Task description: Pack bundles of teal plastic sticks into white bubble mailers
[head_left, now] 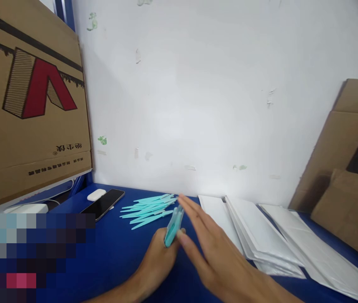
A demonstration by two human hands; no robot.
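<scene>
The left hand (159, 254) curls shut round a blue bundle (173, 231), likely to keep it together, while the right hand (214, 244) stands flat and open beside it, and sticks (149, 208) lie on the table (112, 252), perhaps for easy reach.

Your surface (115, 257) is blue and runs back to the white wall. Ahead of you, left of centre, turquoise sticks (149, 208) lie in a loose, overlapping heap, their tapered ends fanned to the left. Left of them you have a dark phone (104, 204), face up and set at a slant, with a white case (96, 195) just beside its far end. To your right, white envelopes (261, 225) lie flat in three groups, side by side, the middle one visibly stacked.
</scene>
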